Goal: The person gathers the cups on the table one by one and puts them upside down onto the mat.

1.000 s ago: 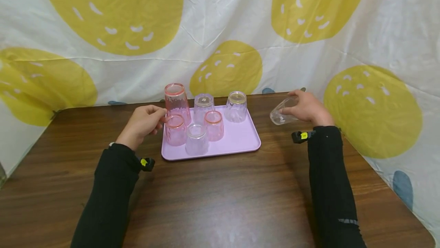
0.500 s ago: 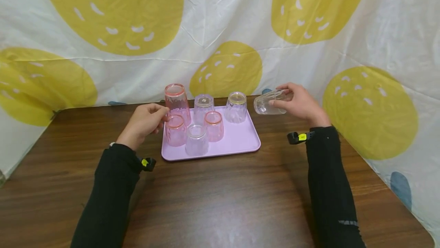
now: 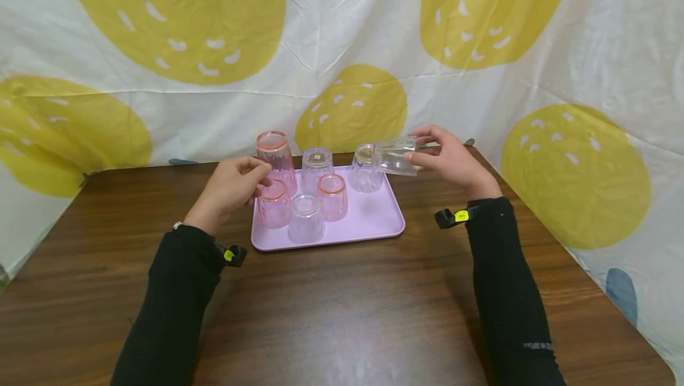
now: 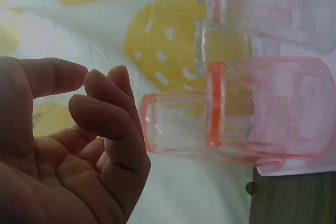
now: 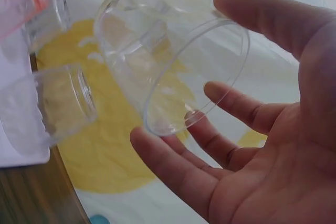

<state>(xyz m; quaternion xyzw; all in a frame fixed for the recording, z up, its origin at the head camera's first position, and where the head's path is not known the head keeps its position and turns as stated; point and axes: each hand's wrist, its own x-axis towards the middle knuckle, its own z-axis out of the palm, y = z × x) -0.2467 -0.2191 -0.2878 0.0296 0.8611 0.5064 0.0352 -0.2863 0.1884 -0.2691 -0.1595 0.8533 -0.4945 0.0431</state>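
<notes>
My right hand [image 3: 449, 157] holds a clear drinking glass [image 5: 136, 56] by its rim end, thumb on one side and fingers on the other. The glass lies tilted on its side in the air, its base pointing left and overlapping the clear glass [image 3: 362, 178] at the tray's back right corner in the head view. My left hand [image 3: 230, 187] hovers with loosely curled fingers [image 4: 107, 111], thumb tip meeting a fingertip and nothing between them. Close beside it are the front-left pink glass [image 3: 274, 211] and the taller pink glass [image 3: 280, 163] behind.
A pink-lilac tray [image 3: 369, 222] bears the glasses. Another pink glass [image 3: 332, 199] stands mid-tray, with a clear glass [image 3: 306, 222] at the front and one more clear glass [image 3: 317, 172] at the back. Behind the brown table [image 3: 331, 315] hangs a lemon-patterned cloth [image 3: 214, 107].
My right hand has carried the clear glass leftward and slightly up, from right of the tray to its back right corner. My left hand has shifted slightly right. The glasses on the tray stay put.
</notes>
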